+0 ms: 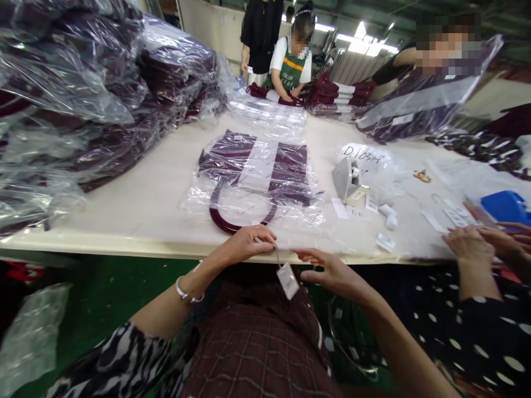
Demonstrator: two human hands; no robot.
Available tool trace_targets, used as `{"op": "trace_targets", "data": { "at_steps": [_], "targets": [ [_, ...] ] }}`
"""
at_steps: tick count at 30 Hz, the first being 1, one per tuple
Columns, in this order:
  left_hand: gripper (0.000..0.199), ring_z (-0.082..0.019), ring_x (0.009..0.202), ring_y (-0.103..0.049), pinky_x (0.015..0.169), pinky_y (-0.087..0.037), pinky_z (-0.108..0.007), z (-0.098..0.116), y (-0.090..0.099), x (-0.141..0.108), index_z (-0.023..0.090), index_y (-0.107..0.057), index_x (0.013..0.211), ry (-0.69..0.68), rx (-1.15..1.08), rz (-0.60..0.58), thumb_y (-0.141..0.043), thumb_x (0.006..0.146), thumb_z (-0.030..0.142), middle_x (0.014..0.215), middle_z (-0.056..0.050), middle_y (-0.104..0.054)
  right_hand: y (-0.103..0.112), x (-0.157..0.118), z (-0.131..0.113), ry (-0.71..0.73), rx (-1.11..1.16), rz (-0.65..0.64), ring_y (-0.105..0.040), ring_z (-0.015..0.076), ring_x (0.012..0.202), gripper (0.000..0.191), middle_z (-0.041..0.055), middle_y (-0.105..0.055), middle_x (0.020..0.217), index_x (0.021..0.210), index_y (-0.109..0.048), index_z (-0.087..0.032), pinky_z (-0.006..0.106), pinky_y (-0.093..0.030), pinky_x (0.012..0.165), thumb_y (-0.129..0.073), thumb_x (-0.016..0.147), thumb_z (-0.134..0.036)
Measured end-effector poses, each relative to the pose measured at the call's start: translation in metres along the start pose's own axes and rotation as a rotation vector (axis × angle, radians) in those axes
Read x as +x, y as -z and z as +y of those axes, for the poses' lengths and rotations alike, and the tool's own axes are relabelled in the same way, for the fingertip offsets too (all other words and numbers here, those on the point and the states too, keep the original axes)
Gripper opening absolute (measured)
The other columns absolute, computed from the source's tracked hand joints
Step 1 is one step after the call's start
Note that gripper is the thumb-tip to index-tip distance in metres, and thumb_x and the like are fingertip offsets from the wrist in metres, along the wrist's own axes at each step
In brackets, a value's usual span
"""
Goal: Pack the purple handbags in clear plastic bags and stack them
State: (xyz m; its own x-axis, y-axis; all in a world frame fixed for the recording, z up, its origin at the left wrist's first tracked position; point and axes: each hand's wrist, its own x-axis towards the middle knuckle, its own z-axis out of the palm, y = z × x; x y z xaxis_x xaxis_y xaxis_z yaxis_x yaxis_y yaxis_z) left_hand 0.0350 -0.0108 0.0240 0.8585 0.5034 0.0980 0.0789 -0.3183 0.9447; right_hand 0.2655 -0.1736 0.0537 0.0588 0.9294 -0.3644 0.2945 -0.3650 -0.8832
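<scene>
Checked garment nearest, lap level. Above it, tag hangs at a slant on its string, just off the table edge. Left hand has the string pinched, thumb to fingertips, no gap visible; tag face untouched. Right hand is part open, thumb and fingers apart, close beside the tag, no grip seen.

Handling, my read: keep the left pinch high on the string, steady the tag from the right so it doesn't spin, go light on the thin string, and watch for snags on the film.

Pose: left forearm comes up from lower left, wrist low, palm down. Right forearm comes in from lower right, fingers toward the left hand.

Beyond: maroon bag flat in clear film, handle loop toward the hands. Dispenser right of it; co-worker's hands far right. Wrapped pile left. Person handling maroon goods at the back.
</scene>
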Motion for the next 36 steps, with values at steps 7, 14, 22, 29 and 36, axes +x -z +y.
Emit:
{"op": "trace_targets", "data": {
  "at_steps": [7,14,22,29,36],
  "targets": [
    [0.004,-0.015,0.081,-0.06,0.077,-0.045,-0.026,0.019,-0.01,0.004,0.018,-0.072,0.076,-0.043,0.178,0.136,-0.07,0.079,0.017,0.083,-0.001,-0.062,-0.06,0.048,-0.011,0.204,0.519,0.065,-0.072,0.0195,0.09,0.058,0.0064,-0.075,0.109,0.12,-0.065,-0.023,0.038,-0.056,0.089,-0.087,0.072,-0.044],
    [0.006,-0.014,0.079,-0.057,0.073,-0.043,-0.025,0.02,0.008,-0.007,0.017,-0.064,0.075,-0.024,0.216,0.209,-0.068,0.079,0.016,0.086,-0.001,-0.059,-0.076,0.067,-0.016,0.113,0.558,-0.002,-0.062,0.0118,0.059,0.042,-0.002,-0.067,0.074,0.089,-0.069,-0.018,0.028,-0.051,0.061,-0.088,0.067,-0.048],
    [0.009,-0.014,0.08,-0.059,0.073,-0.044,-0.025,0.004,-0.004,-0.007,0.016,-0.064,0.078,0.007,0.247,0.172,-0.059,0.075,0.008,0.091,-0.003,-0.063,-0.066,0.07,-0.015,0.001,0.627,0.071,-0.029,0.0045,0.041,0.034,-0.0105,-0.042,0.049,0.077,-0.061,-0.02,0.02,-0.017,0.041,-0.083,0.065,-0.044],
    [0.013,-0.017,0.079,-0.065,0.074,-0.049,-0.026,-0.001,0.0,0.012,0.017,-0.072,0.092,0.091,0.352,0.014,-0.062,0.083,0.017,0.092,-0.004,-0.07,-0.05,0.067,-0.012,0.0,0.692,0.044,-0.023,0.003,0.042,0.041,-0.0058,-0.058,0.061,0.074,-0.056,-0.02,0.022,-0.012,0.043,-0.081,0.068,-0.051],
    [0.041,-0.03,0.119,-0.065,0.103,-0.047,-0.039,0.012,0.031,0.079,0.017,-0.071,0.124,-0.01,0.859,0.129,-0.046,0.092,0.008,0.126,-0.017,-0.071,-0.05,0.098,-0.012,-0.024,0.178,-0.003,-0.046,0.0087,0.047,0.023,-0.0028,-0.058,0.05,0.064,-0.062,-0.018,0.023,-0.029,0.051,-0.076,0.072,-0.034]
  ]
}}
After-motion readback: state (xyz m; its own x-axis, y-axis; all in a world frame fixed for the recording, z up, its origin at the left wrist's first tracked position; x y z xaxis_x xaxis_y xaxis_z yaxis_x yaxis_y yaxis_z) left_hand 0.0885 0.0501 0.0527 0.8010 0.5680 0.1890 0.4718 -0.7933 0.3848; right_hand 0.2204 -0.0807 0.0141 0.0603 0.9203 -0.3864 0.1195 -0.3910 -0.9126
